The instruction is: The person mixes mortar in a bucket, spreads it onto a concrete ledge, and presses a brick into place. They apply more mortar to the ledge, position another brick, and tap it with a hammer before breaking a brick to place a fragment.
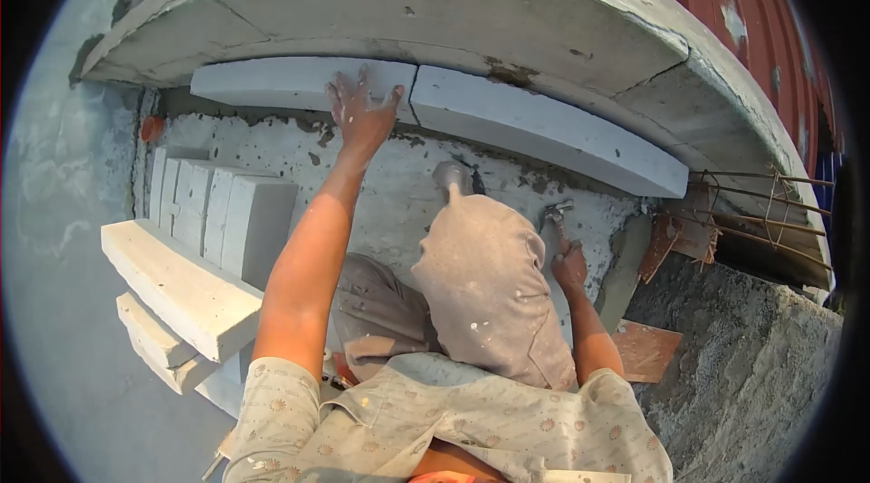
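My left hand [364,113] lies with its fingers spread on a long white block [263,82], near that block's right end. A second white block [544,125] continues the row to the right, with a thin dark joint between the two. Both rest along the foot of a grey concrete wall [435,3]. Low on the right, my right hand [571,267] is closed around the handle of a hammer [556,214], its metal head pointing away from me over the mortar-spotted floor. The hammer is apart from the blocks.
White blocks [245,220] stand on edge at the left, with more blocks [177,284] lying in front of them. Thin rebar rods [770,211] stick out at the right. Below them are a rough grey sand heap [752,365] and a reddish-brown board [645,352].
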`<action>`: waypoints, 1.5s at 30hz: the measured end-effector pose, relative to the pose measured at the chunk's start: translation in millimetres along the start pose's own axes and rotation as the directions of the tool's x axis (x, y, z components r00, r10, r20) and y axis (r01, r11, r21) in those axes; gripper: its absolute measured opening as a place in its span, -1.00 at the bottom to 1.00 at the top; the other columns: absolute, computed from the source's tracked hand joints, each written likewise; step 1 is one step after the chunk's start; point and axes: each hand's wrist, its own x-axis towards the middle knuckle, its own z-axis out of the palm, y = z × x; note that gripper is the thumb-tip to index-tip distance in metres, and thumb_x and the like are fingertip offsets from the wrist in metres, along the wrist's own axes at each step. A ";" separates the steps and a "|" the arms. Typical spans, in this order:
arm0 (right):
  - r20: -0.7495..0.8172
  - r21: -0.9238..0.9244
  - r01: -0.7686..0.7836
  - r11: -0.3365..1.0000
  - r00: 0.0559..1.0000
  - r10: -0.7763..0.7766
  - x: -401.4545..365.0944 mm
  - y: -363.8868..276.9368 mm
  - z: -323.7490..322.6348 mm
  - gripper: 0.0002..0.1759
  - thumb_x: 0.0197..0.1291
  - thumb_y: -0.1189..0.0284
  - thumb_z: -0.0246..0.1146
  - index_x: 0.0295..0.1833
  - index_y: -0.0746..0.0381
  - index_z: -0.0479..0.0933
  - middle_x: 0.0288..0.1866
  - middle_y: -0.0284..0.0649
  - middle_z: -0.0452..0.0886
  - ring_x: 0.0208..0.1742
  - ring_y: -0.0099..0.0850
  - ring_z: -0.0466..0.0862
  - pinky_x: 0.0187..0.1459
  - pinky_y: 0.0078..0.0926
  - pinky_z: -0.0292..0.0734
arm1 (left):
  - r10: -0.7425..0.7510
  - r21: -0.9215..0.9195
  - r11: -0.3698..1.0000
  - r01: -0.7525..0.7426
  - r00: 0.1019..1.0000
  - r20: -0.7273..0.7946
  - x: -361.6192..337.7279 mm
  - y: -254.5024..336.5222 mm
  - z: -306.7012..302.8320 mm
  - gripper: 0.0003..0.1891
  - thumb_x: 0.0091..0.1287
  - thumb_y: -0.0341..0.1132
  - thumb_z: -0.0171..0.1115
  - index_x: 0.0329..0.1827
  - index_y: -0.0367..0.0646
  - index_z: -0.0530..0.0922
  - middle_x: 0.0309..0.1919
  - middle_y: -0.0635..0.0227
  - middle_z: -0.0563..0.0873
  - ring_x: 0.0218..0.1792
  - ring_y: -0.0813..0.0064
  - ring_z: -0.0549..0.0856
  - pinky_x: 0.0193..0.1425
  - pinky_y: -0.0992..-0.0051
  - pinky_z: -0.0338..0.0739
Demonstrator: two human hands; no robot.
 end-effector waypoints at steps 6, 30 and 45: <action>0.046 0.306 0.468 0.829 0.863 -0.503 -45.4 -97.4 -89.4 -0.69 0.28 0.38 0.33 0.04 0.37 0.60 -0.18 0.05 0.71 -0.24 -0.06 0.70 -0.15 -0.32 0.54 | -0.041 -0.011 0.999 0.041 0.999 -0.015 -3.3 23.2 16.2 -0.05 0.21 0.36 0.35 0.58 0.01 0.35 0.56 -0.51 -0.09 0.54 -0.63 -0.30 0.54 -0.34 -0.07; -0.021 0.171 0.732 0.659 0.672 -0.741 -12.5 -314.8 -111.8 -0.62 0.52 0.36 0.05 0.32 0.29 0.46 -0.03 0.33 0.62 -0.02 0.32 0.63 -0.06 0.03 0.53 | -0.032 -0.072 0.997 0.029 0.998 -0.052 -6.2 20.2 20.9 -0.04 0.18 0.32 0.40 0.59 0.03 0.33 0.58 -0.46 -0.14 0.55 -0.59 -0.37 0.55 -0.35 -0.11; -0.013 0.272 0.962 -0.007 -0.004 -1.000 -62.2 -613.0 -20.6 -0.50 0.53 0.37 0.03 0.53 0.04 0.32 0.09 0.21 0.63 0.01 0.22 0.68 0.04 -0.10 0.57 | -0.548 -0.734 0.590 0.336 0.834 -0.059 41.7 -14.7 39.7 0.42 0.18 0.02 0.56 0.55 -0.52 -0.53 0.60 -0.32 -0.13 0.63 -0.15 -0.05 0.68 0.19 -0.08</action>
